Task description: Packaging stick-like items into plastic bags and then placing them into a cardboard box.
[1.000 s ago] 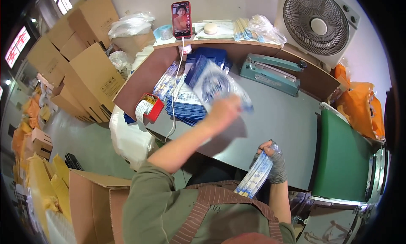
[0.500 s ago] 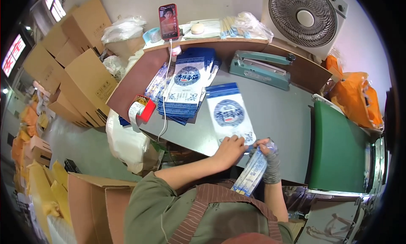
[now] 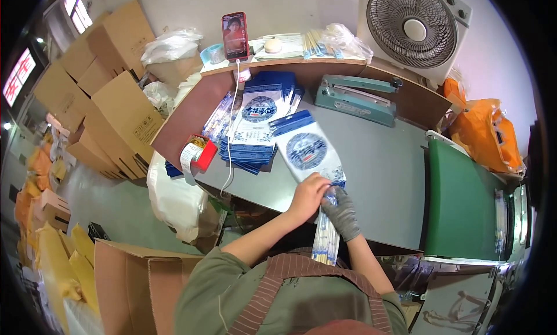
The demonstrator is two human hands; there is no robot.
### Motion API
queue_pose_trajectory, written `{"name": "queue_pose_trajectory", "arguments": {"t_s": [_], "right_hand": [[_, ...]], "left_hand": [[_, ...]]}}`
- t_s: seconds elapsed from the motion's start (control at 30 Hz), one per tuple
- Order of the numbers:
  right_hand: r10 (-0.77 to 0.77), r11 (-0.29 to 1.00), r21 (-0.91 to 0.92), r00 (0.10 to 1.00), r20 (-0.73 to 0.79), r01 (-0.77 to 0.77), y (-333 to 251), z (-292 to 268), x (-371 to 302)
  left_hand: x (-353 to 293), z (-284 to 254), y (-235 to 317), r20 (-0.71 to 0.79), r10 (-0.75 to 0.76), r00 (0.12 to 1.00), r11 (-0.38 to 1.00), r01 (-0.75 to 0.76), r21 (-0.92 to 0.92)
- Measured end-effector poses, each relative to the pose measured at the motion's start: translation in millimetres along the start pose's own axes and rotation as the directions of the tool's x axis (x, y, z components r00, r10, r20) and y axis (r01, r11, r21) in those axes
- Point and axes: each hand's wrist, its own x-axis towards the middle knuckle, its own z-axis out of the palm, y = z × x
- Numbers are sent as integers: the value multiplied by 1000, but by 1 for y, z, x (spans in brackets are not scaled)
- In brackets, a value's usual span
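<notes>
A flat white pouch [image 3: 307, 151] with blue ends and a round blue emblem lies slantwise on the grey table. My bare left hand [image 3: 309, 197] has its fingers closed on the pouch's near end. Right beside it, my right hand [image 3: 342, 212], in a grey glove, is closed round a bundle of long, slim blue-and-white wrapped sticks [image 3: 326, 239]. The bundle's upper end meets the pouch's near end between both hands; whether it is inside the pouch is hidden by my fingers. The lower end hangs past the table edge toward my apron.
A stack of similar pouches [image 3: 255, 123] lies to the left, crossed by a white cable. Behind stand a teal bag sealer [image 3: 357, 100], a phone [image 3: 235, 36] on the ledge and a fan [image 3: 413, 30]. A green conveyor belt [image 3: 461, 198] is at right; cartons [image 3: 125, 111] stand left.
My right hand has swung left with the bundle and now meets my left hand at the pouch's near end. The pouch's far end has shifted left.
</notes>
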Motion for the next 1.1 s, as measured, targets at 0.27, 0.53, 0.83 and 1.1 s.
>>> {"name": "queue_pose_trajectory", "arguments": {"t_s": [0.27,0.53,0.83,1.1], "right_hand": [[339,710,583,917,209,-395,34,-22,-138],[-243,828,-557,933,-264,58,41,-20,-10],[-583,651,-671,800,-141,356,29,-31,-86],[-428,904,-167,824,-372,394,-185,-148,-28]], "left_hand": [[-71,-30,31,371,460,807,875,-483,-35],[-24,-4,0,95,118,988,967,-136,216],[-79,-33,13,294,-138,946,986,103,130],[132,-122,170,220,38,975,905,60,-422]]}}
